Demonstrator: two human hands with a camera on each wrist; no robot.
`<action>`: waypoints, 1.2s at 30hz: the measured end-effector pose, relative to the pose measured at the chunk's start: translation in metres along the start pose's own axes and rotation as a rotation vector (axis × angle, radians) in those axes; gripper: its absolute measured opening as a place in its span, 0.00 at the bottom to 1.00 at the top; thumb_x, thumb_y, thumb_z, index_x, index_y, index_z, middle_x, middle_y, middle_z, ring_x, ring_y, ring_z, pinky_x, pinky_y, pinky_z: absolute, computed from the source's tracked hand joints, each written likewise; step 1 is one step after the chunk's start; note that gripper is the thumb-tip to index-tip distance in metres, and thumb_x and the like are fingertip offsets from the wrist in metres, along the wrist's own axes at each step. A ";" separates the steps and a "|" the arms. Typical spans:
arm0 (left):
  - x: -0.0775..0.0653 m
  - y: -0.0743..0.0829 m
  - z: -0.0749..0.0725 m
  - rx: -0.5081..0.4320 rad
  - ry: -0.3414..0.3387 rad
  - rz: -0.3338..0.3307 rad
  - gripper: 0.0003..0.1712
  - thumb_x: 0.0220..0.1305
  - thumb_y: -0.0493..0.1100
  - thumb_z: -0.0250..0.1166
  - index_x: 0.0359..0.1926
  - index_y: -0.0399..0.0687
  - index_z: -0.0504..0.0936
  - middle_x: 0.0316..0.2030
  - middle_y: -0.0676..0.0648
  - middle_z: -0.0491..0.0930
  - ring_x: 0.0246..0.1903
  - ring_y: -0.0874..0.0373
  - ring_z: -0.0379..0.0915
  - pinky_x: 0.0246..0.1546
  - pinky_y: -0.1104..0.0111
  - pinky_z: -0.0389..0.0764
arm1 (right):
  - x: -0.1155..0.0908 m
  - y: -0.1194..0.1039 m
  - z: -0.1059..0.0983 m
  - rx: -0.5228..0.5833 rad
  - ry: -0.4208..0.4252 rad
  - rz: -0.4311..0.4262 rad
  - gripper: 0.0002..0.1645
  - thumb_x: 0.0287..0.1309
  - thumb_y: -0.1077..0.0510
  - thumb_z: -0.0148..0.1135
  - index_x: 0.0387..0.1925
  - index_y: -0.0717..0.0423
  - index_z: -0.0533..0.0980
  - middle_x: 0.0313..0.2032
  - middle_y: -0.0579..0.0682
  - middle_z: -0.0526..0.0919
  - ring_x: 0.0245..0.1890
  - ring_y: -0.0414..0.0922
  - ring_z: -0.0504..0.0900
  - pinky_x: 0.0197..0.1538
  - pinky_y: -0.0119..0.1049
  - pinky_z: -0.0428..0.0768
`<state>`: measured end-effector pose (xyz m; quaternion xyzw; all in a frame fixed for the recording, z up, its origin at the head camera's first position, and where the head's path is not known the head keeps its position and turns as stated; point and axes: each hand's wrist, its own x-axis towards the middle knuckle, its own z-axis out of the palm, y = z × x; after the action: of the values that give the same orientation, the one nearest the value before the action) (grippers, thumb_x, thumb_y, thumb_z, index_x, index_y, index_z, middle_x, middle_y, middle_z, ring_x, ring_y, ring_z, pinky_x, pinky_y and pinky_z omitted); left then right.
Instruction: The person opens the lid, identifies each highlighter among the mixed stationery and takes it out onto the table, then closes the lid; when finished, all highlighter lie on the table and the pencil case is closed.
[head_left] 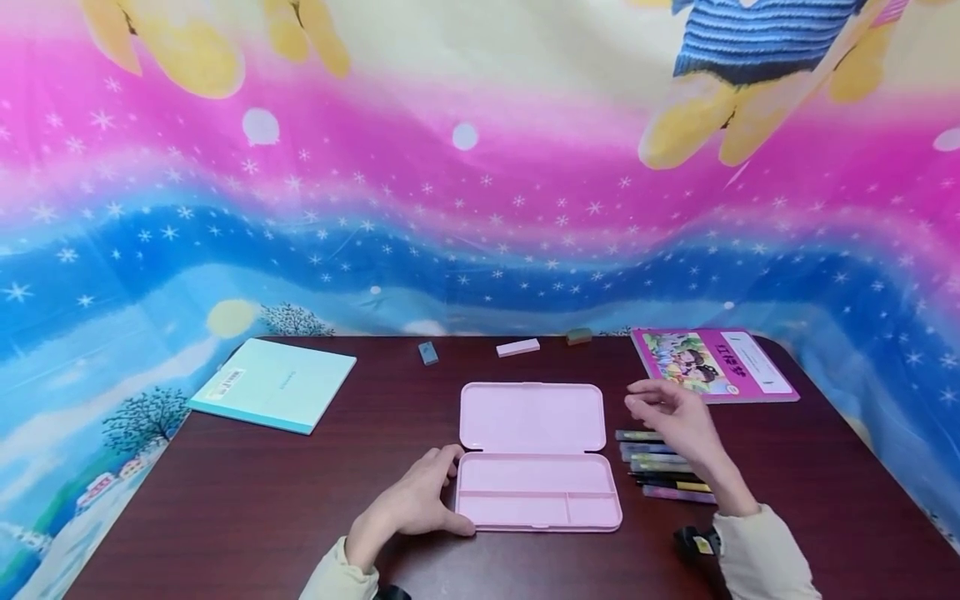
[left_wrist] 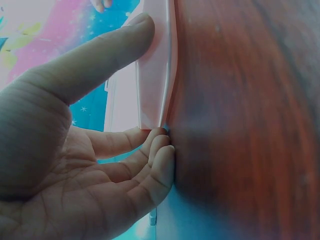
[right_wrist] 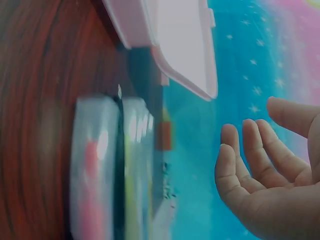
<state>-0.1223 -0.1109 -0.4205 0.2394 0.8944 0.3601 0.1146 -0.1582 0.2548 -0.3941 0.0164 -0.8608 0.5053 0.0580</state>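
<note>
A pink pencil case point(head_left: 513, 473) lies on the table with its lid point(head_left: 532, 417) folded back, showing bare compartments. At its left end, my left hand point(head_left: 416, 498) holds the case, thumb along the front corner and curled fingers against the side. The left wrist view shows that thumb point(left_wrist: 117, 52) on the case's pink wall point(left_wrist: 155, 75). My right hand point(head_left: 678, 425) hovers above a row of several pens point(head_left: 652, 459), right of the case. Its fingers point(right_wrist: 272, 150) are loosely bent and hold nothing. In the right wrist view the pens look blurred.
A pale green notebook point(head_left: 277, 383) lies at the back left, a pink picture-covered book point(head_left: 712, 367) at the back right. Between them along the far edge are a blue eraser point(head_left: 428, 353), a pink block point(head_left: 517, 347) and a brownish-green block point(head_left: 578, 337). A patterned cloth hangs behind.
</note>
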 end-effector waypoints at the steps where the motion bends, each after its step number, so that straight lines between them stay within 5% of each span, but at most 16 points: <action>1: 0.000 0.000 0.000 0.000 0.000 -0.001 0.45 0.35 0.50 0.81 0.53 0.41 0.68 0.40 0.45 0.71 0.42 0.51 0.69 0.43 0.59 0.71 | 0.002 -0.001 0.003 0.010 -0.014 0.012 0.25 0.62 0.51 0.63 0.52 0.65 0.74 0.42 0.61 0.82 0.39 0.55 0.84 0.39 0.37 0.81; 16: 0.002 0.002 0.002 0.005 -0.006 0.000 0.46 0.34 0.50 0.81 0.54 0.40 0.68 0.41 0.45 0.71 0.42 0.51 0.68 0.43 0.59 0.71 | 0.015 0.001 0.033 -0.065 -0.075 0.042 0.26 0.60 0.56 0.64 0.57 0.65 0.73 0.49 0.65 0.80 0.43 0.54 0.82 0.38 0.37 0.81; 22: 0.002 0.001 0.002 0.007 -0.007 -0.006 0.46 0.35 0.50 0.81 0.54 0.40 0.68 0.41 0.45 0.72 0.42 0.51 0.69 0.43 0.58 0.71 | 0.009 -0.005 0.032 -0.005 -0.066 0.047 0.24 0.62 0.54 0.62 0.56 0.63 0.74 0.48 0.63 0.81 0.42 0.52 0.83 0.41 0.43 0.81; 30: 0.001 0.000 -0.001 0.021 -0.012 -0.018 0.49 0.37 0.50 0.80 0.58 0.36 0.66 0.42 0.45 0.73 0.44 0.51 0.70 0.45 0.57 0.72 | -0.006 -0.010 0.029 0.105 -0.048 -0.065 0.19 0.67 0.52 0.57 0.48 0.64 0.74 0.40 0.61 0.83 0.37 0.45 0.85 0.42 0.45 0.81; 36: 0.000 -0.002 -0.002 0.010 0.020 -0.003 0.50 0.39 0.48 0.79 0.59 0.30 0.65 0.40 0.44 0.73 0.42 0.51 0.70 0.45 0.58 0.72 | -0.019 -0.013 0.028 0.165 -0.089 -0.120 0.13 0.66 0.58 0.57 0.43 0.66 0.74 0.40 0.61 0.82 0.37 0.40 0.83 0.42 0.35 0.81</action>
<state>-0.1240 -0.1135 -0.4204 0.2350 0.8977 0.3576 0.1052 -0.1404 0.2238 -0.3985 0.0950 -0.8155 0.5689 0.0484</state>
